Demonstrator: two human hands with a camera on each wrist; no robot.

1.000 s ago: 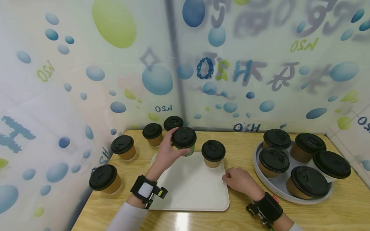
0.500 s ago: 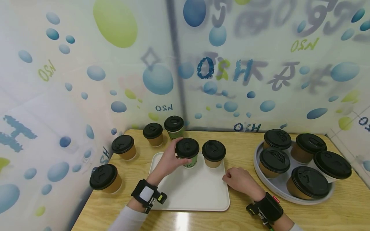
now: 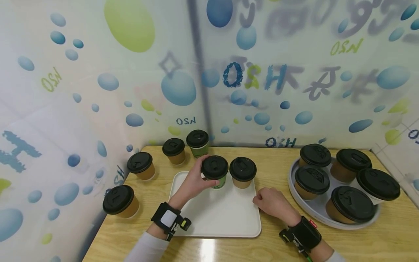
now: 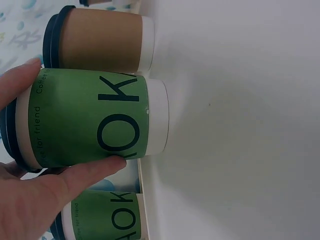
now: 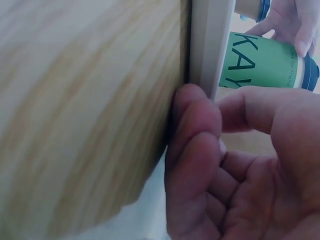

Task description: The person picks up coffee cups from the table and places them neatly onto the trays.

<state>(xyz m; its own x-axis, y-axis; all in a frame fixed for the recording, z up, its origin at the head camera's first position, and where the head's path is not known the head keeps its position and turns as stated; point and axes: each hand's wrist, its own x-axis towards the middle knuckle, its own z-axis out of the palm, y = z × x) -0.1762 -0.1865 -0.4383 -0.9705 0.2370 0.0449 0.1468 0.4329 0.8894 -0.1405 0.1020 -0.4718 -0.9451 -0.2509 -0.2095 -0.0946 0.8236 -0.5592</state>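
Note:
My left hand grips a green paper cup with a black lid, thumb and fingers on opposite sides. The cup is upright over the far part of the white tray; whether its base touches cannot be told. Just right of it, a brown paper cup with a black lid stands in the tray's far right corner. My right hand has curled fingers at the tray's right edge. In the right wrist view the tray rim runs between thumb and fingers, which pinch it.
Lidded brown cups and another brown cup line the table's left side. A second green cup stands behind the tray. At right, a round grey tray bears several larger lidded cups. A patterned curtain closes the back.
The left hand has brought the green cup nearer and slightly right, over the tray beside the brown cup. The right hand has stayed at the tray edge.

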